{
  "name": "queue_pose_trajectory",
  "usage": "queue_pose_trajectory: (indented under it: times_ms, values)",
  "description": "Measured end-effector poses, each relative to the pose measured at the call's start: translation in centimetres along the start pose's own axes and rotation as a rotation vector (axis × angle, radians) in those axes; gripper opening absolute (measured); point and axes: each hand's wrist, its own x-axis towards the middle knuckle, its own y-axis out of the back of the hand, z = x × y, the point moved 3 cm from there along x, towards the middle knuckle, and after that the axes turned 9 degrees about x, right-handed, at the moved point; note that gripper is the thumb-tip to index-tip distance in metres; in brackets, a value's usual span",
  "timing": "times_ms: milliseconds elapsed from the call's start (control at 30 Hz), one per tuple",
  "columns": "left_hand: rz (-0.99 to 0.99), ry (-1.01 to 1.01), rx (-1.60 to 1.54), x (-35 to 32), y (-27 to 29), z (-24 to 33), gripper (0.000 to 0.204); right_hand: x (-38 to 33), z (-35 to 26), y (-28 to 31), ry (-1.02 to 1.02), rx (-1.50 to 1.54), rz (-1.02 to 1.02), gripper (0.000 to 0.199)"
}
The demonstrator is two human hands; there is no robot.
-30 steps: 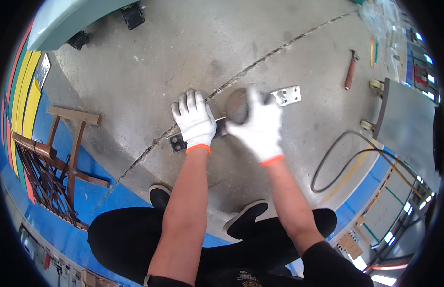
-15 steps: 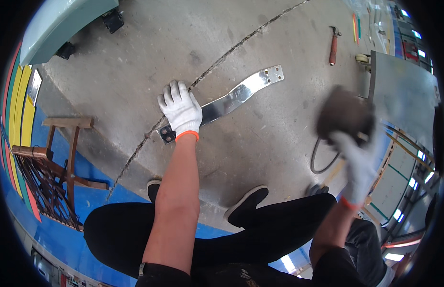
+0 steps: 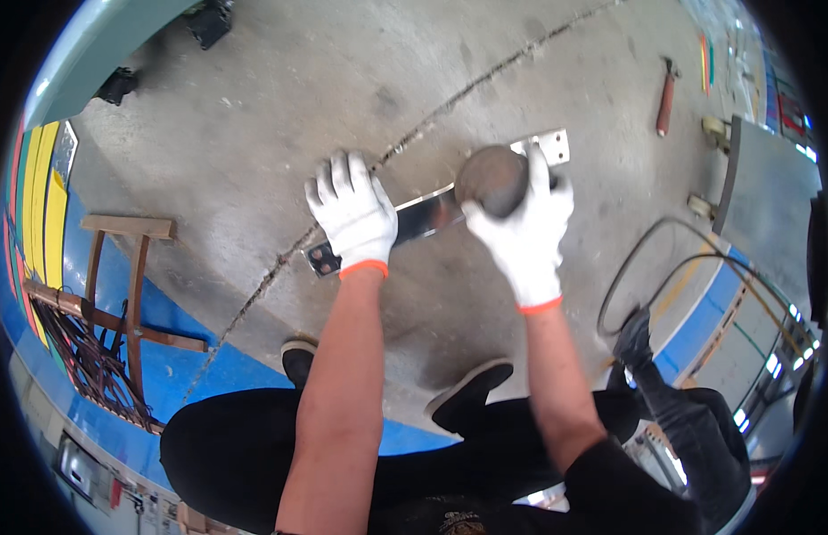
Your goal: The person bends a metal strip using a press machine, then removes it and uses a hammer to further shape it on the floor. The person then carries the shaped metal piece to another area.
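Note:
A shiny metal strip (image 3: 420, 219) with a slight bend and holes at both ends lies on the concrete floor in front of me. My left hand (image 3: 353, 212), in a white glove with an orange cuff, lies palm down over the strip near its left end, fingers stretched out. My right hand (image 3: 528, 227), gloved alike, grips a dark brown round block (image 3: 491, 181). This block is over the right half of the strip and hides part of it. Whether the two touch I cannot tell.
A hammer (image 3: 666, 98) lies at the far right, near a wheeled grey cart (image 3: 770, 183). A dark cable (image 3: 630, 259) loops across the floor on the right, by another person's leg (image 3: 690, 437). A wooden folding stool (image 3: 133, 294) stands at left.
My right hand has swung in from the right with the brown block, bringing it over the strip. My left hand stays on the strip; the whole view has shifted slightly.

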Motion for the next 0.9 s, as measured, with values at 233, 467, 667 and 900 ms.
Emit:
queue_pose_trajectory:
  times_ms: [233, 467, 667, 900]
  values:
    - [0.006, -0.005, 0.011, -0.1, -0.2, -0.1, 0.059, -0.6, -0.6, -1.4, -0.235, -0.114, -0.239, 0.099]
    - [-0.023, -0.005, -0.002, 0.0, -0.2, 0.2, 0.053, -2.5, 2.0, 12.4, -0.373, 0.424, -0.054, 0.122]
    - [-0.012, 0.016, -0.018, -0.3, 0.0, 0.5, 0.052, -1.1, -5.7, 35.3, -0.033, 0.267, 0.247, 0.107]
    - [-0.018, 0.013, -0.030, 0.0, -0.6, 0.0, 0.054, -0.8, -2.6, 29.6, 0.027, 0.207, 0.384, 0.091]
